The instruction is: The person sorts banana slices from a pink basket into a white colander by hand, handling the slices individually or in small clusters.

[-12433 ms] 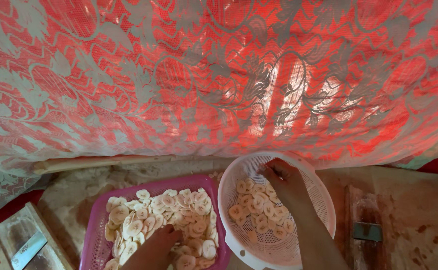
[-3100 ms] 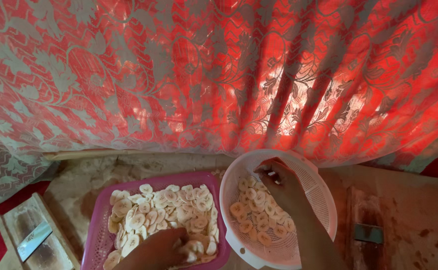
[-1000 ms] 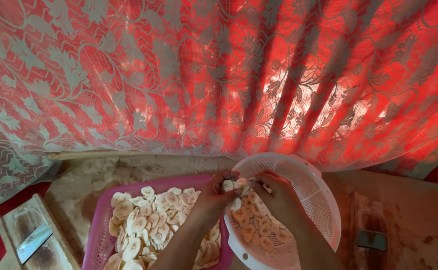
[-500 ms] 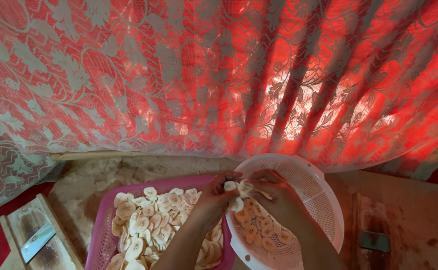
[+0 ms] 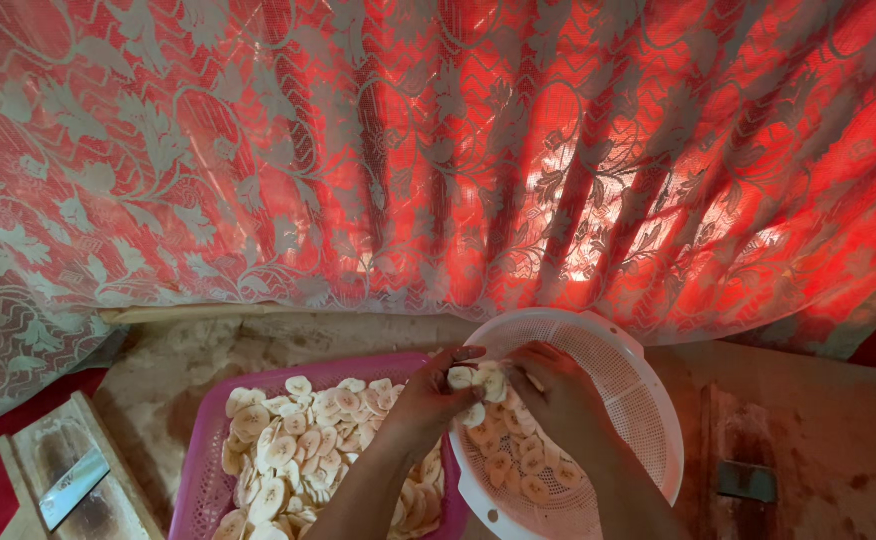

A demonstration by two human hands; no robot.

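A few slices are pinched betw. left hand & right hand, over near-left rim of white colander. Colander approx. half filled; pink tray, left, is seen w/ many slices left.

One head-worn camera looks steeply down and forward, close above the desk (curtain fills the upper frame).
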